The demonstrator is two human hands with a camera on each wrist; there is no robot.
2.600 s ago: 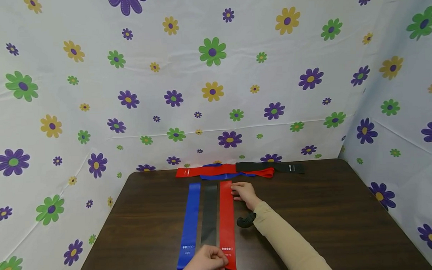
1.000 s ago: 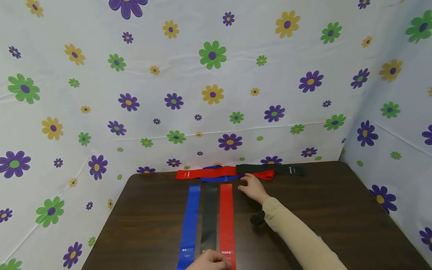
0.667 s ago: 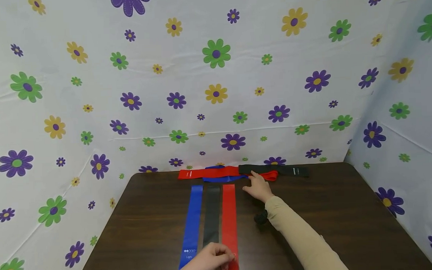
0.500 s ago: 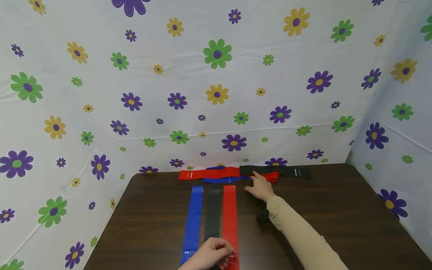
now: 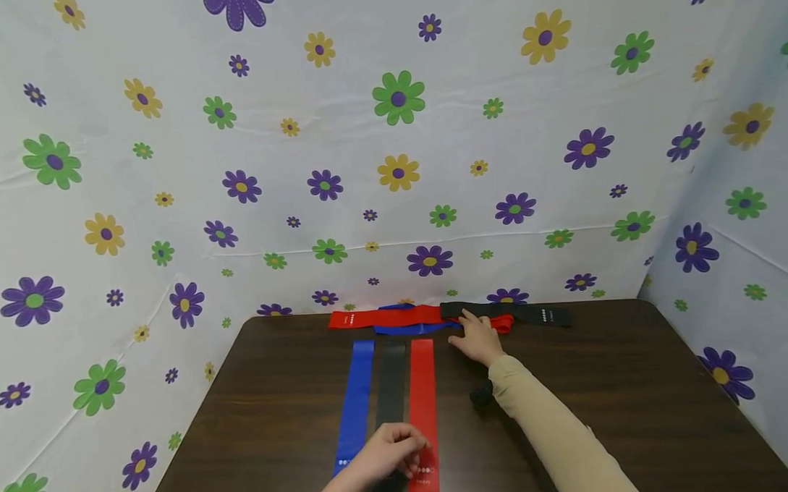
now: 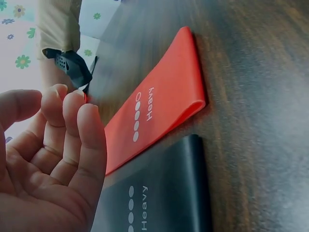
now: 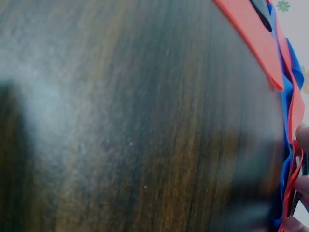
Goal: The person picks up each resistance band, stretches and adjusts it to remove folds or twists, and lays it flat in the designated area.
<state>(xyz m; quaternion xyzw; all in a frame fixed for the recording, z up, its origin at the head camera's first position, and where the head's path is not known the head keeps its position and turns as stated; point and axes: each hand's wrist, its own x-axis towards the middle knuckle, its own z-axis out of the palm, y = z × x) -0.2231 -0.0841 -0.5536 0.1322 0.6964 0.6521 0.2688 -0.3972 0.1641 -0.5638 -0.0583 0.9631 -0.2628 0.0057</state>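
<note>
Three flat exercise bands lie side by side on the dark wooden table (image 5: 276,424): a blue band (image 5: 356,392), a black band (image 5: 391,380) and a red band (image 5: 423,390). Over the near ends of the black and red ones is my left hand (image 5: 388,455), fingers loosely bent and nothing in them; the left wrist view shows "Heavy" on both. At the back, my right hand (image 5: 480,342) reaches into a heap of bands, its fingertips (image 7: 302,137) at the heap's front side and its thumb spread away. In that heap are red bands (image 5: 396,317), blue bands (image 5: 406,330) and black bands (image 5: 529,313).
A white cloth wall (image 5: 338,132) with printed flowers rises behind the table's back edge, and a second cloth side (image 5: 759,262) stands at the right. A black wrist device (image 5: 482,393) hangs under the right forearm.
My right hand has left the far end of the flat red band and moved back and right to the heap. My left hand has risen off the red band's near end and shifted slightly away from me.
</note>
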